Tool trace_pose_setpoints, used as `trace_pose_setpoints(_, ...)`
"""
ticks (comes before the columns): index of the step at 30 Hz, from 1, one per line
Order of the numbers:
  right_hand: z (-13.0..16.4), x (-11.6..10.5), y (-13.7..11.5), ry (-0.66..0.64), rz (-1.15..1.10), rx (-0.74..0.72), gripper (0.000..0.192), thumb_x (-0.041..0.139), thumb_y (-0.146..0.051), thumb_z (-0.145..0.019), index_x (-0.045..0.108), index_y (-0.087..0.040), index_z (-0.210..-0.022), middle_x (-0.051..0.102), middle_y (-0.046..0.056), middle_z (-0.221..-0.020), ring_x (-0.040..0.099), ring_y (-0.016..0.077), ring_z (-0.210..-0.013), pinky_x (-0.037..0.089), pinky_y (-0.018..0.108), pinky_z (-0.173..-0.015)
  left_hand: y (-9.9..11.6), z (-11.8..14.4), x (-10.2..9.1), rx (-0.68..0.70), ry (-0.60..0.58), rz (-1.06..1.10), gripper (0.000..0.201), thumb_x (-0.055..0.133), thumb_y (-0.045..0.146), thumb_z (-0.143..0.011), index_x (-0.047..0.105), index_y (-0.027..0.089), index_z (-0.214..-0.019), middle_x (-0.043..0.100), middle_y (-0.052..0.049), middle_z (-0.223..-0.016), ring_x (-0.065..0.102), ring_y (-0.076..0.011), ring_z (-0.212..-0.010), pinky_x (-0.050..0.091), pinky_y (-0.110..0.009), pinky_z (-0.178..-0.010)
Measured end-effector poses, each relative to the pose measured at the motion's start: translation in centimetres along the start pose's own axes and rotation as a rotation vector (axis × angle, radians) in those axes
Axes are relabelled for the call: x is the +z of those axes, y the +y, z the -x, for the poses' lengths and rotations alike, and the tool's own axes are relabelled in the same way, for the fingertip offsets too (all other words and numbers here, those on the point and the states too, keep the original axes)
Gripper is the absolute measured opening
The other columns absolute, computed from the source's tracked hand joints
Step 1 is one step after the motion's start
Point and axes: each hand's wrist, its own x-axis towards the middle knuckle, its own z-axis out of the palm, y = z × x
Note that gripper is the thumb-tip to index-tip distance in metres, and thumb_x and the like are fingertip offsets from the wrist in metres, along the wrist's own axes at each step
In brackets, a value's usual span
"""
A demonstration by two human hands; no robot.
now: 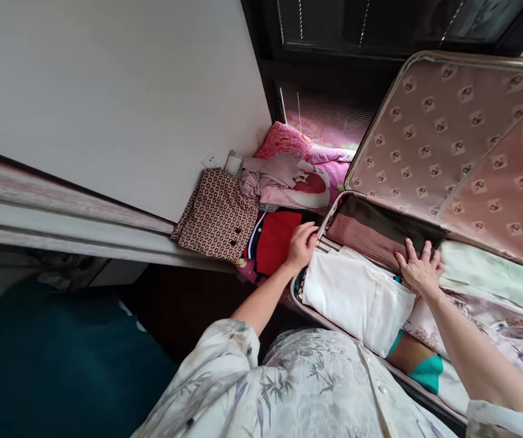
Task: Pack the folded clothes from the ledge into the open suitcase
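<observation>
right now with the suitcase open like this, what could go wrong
The raised lid could swing down onto the right hand, which is spread over the folded clothes, and the left hand by the rim; what holds the lid up isn't clear.

The white folded cloth lies close to the suitcase edge, so it might get pinched on closing.

Pressing with the right hand might crease or shift the dark ribbed fabric.

The shirt (pixel 320 359) worn is loose and whitish, printed with grey and purple leaves (pixel 284 383), with elbow-length sleeves (pixel 232 347) and pale buttons (pixel 382 389) down the front.
</observation>
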Motion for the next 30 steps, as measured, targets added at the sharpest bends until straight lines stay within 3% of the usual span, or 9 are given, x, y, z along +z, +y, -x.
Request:
trace_pose_setpoints(3,1.0,-0.8,-1.3,0.031,-0.004,0.047,0.073,0.022,-0.065,-0.101,0.036,-0.029,-0.162,0.019,0.019,-0.171,0.016,0.0473,-0.154,0.027,0.071,-0.112,-5.6,4.9,-4.9,-0.39,0.106,-0.153,0.033,0.043,0.021,-0.103,0.065,0.015,-0.127,0.065,-0.018,-0.127,0.063,-0.0243,-0.122,0.049,-0.042,-0.108)
trace_pose_setpoints(5,2.1,-1.1,-2.6,0.093,-0.007,0.063,0.07,0.025,-0.062,-0.102,0.039,-0.026,-0.16,0.021,0.021,-0.169,0.017,0.047,-0.154,0.028,0.071,-0.111,-8.0,7.8,-5.4,-0.512,0.052,-0.226,0.033,0.054,0.023,-0.098,0.064,0.011,-0.127,0.064,-0.021,-0.126,0.062,-0.0301,-0.123,0.048,-0.048,-0.108)
trace_pose_setpoints(8,4.6,-1.3,-4.8,0.15,0.007,0.036,0.067,0.031,-0.056,-0.101,0.04,-0.023,-0.159,0.025,0.022,-0.167,0.022,0.0449,-0.152,0.033,0.071,-0.109,-9.0,10.5,-2.4,-0.584,-0.17,-0.352,0.06,0.071,0.034,-0.089,0.056,0.013,-0.144,0.052,-0.025,-0.148,0.051,-0.0393,-0.139,0.044,-0.054,-0.111)
trace_pose_setpoints(12,8.3,-1.2,-7.7,0.102,-0.024,-0.022,0.068,0.033,-0.056,-0.099,0.043,-0.021,-0.157,0.034,0.022,-0.163,0.03,0.0447,-0.148,0.038,0.071,-0.106,-7.8,10.0,2.6,-0.663,-0.36,-0.46,0.088,0.071,0.04,-0.087,0.034,0.014,-0.162,0.03,-0.032,-0.164,0.033,-0.0477,-0.151,0.041,-0.064,-0.11)
trace_pose_setpoints(16,11.2,-1.1,-9.1,0.052,-0.106,-0.087,0.066,0.037,-0.053,-0.097,0.046,-0.021,-0.153,0.037,0.023,-0.161,0.035,0.0477,-0.144,0.041,0.074,-0.102,-7.3,7.8,2.6,-0.709,-0.363,-0.469,0.081,0.058,0.027,-0.092,0.027,0.009,-0.164,0.036,-0.036,-0.159,0.044,-0.0441,-0.145,0.046,-0.062,-0.105)
trace_pose_setpoints(20,12.7,-0.9,-8.9,0.096,-0.217,-0.16,0.063,0.04,-0.048,-0.095,0.049,-0.017,-0.149,0.047,0.025,-0.152,0.043,0.044,-0.14,0.04,0.068,-0.109,-8.7,5.7,-1.6,-0.825,-0.337,-0.237,0.072,0.049,0.01,-0.09,0.035,0.006,-0.161,0.055,-0.031,-0.147,0.059,-0.0358,-0.133,0.049,-0.05,-0.106)
trace_pose_setpoints(24,13.5,-1.5,-9.4,0.095,-0.445,-0.208,0.062,0.047,-0.05,-0.091,0.051,-0.018,-0.145,0.058,0.022,-0.138,0.056,0.0388,-0.128,0.047,0.061,-0.105,-11.5,2.4,-8.1,-0.891,-0.358,-0.108,0.056,0.06,0.009,-0.081,0.066,0.005,-0.136,0.073,-0.026,-0.121,0.07,-0.0338,-0.118,0.055,-0.041,-0.097)
trace_pose_setpoints(27,14.7,-2.7,-11.5,-0.026,-0.695,-0.139,0.064,0.055,-0.054,-0.089,0.052,-0.02,-0.144,0.061,0.019,-0.134,0.068,0.0311,-0.104,0.058,0.053,-0.089,-12.7,0.3,-13.2,-0.832,-0.382,-0.004,0.039,0.063,0.014,-0.078,0.076,0.007,-0.114,0.078,-0.02,-0.105,0.075,-0.0297,-0.104,0.058,-0.035,-0.088)
trace_pose_setpoints(30,16.1,-4.0,-14.4,-0.224,-0.943,-0.091,0.068,0.066,-0.058,-0.084,0.055,-0.022,-0.14,0.063,0.018,-0.133,0.071,0.0256,-0.096,0.06,0.047,-0.084,-12.4,0.3,-17.2,-0.713,-0.423,0.113,0.036,0.063,0.027,-0.081,0.076,0.015,-0.112,0.079,-0.013,-0.104,0.075,-0.0263,-0.102,0.06,-0.035,-0.087)
